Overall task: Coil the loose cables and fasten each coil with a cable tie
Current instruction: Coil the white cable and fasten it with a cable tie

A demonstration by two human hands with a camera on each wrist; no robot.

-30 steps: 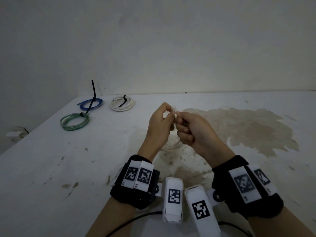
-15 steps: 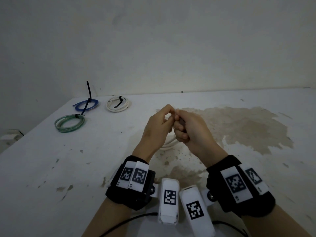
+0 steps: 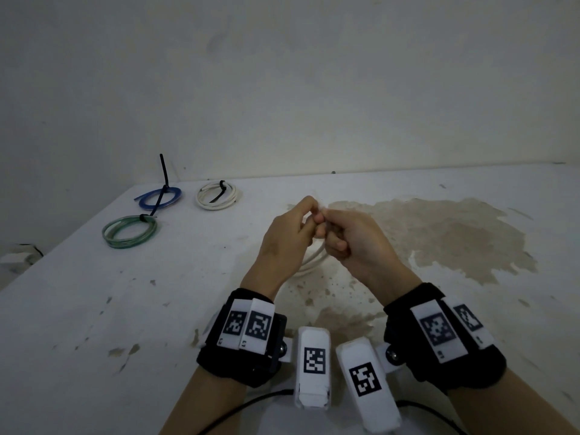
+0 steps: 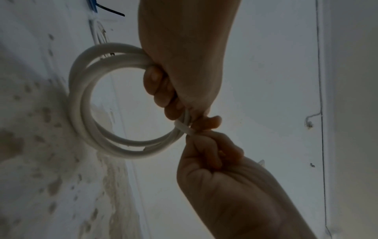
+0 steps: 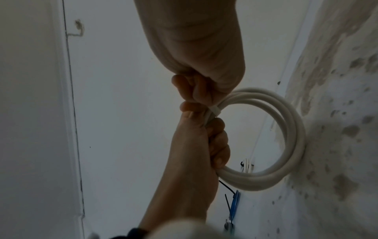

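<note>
A white cable coil point(image 4: 85, 103) hangs upright above the table, its lower edge close to the tabletop. My left hand point(image 4: 163, 97) grips the coil's upper side with curled fingers. A white cable tie point(image 4: 183, 127) wraps the strands just beside those fingers. My right hand point(image 4: 204, 145) pinches the tie's strap in a fist, and the strap's tip point(image 4: 261, 162) sticks out behind it. In the head view the left hand point(image 3: 309, 215) and right hand point(image 3: 326, 233) meet fingertip to fingertip, hiding most of the coil point(image 3: 310, 262). The right wrist view shows the tie point(image 5: 213, 111) around the coil point(image 5: 290, 129).
Three tied coils lie at the table's far left: a blue one point(image 3: 160, 197) with a long black tie tail standing up, a white one point(image 3: 218, 199) and a green one point(image 3: 129, 231). The white table point(image 3: 94, 309) is stained brown on the right. A wall stands behind.
Both hands have stayed together at the coil and barely shifted. The right fist now sits tighter against the left fingers.
</note>
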